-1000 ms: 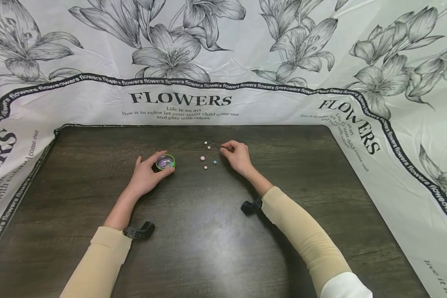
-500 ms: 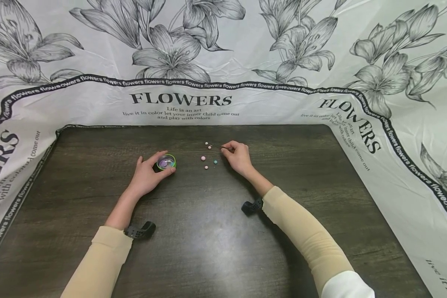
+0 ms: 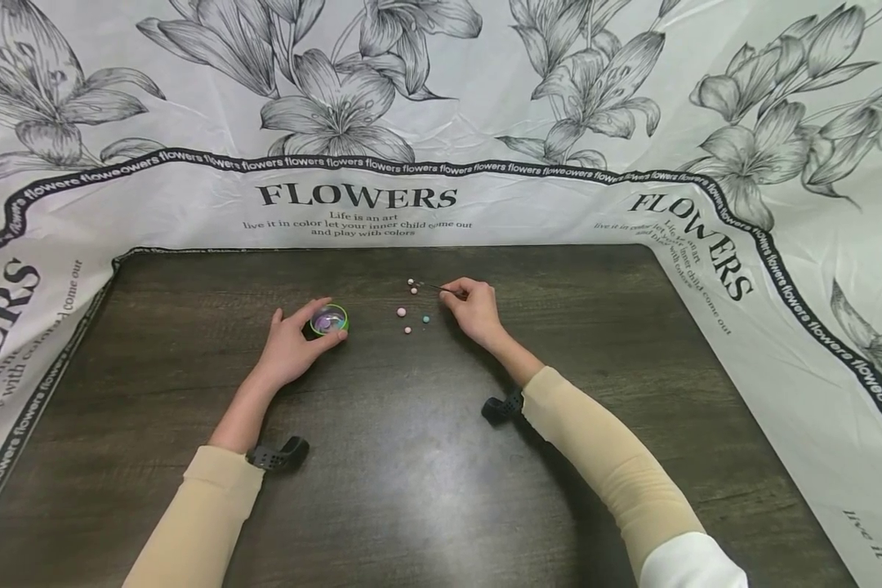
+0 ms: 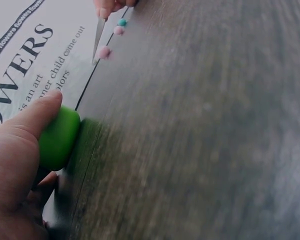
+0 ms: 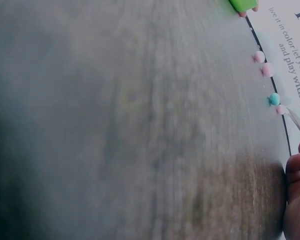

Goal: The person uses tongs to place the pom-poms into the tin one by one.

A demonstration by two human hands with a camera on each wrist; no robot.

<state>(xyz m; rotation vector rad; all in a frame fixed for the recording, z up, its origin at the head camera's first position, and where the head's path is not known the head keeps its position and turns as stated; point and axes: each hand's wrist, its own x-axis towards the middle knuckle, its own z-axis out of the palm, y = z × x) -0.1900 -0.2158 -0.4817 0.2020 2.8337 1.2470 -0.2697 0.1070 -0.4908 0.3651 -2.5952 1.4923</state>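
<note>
My left hand (image 3: 290, 347) curls round a small round tub with a bright green wall (image 4: 60, 142), standing on the table with purple and blue bits inside. Farther right, my right hand (image 3: 474, 313) pinches a pair of tweezers (image 4: 98, 37) that point left. Their tips reach the farthest pale bead (image 3: 411, 282); whether they grip it is too small to tell. Close by lies another pale bead (image 3: 414, 291). Nearer to me are a larger pink bead (image 3: 401, 313), a turquoise bead (image 3: 426, 319) and a pale pink bead (image 3: 407, 331), all between the hands.
The dark wood-grain table (image 3: 412, 457) extends to the front and both sides. A white flower-printed cloth (image 3: 559, 208) hangs along its back and side edges. Each wrist wears a black band with a camera (image 3: 501, 408).
My right hand and the tweezers have shifted slightly to the right. The farthest pale bead has moved a little right too. The left hand still holds the tub in about the same place.
</note>
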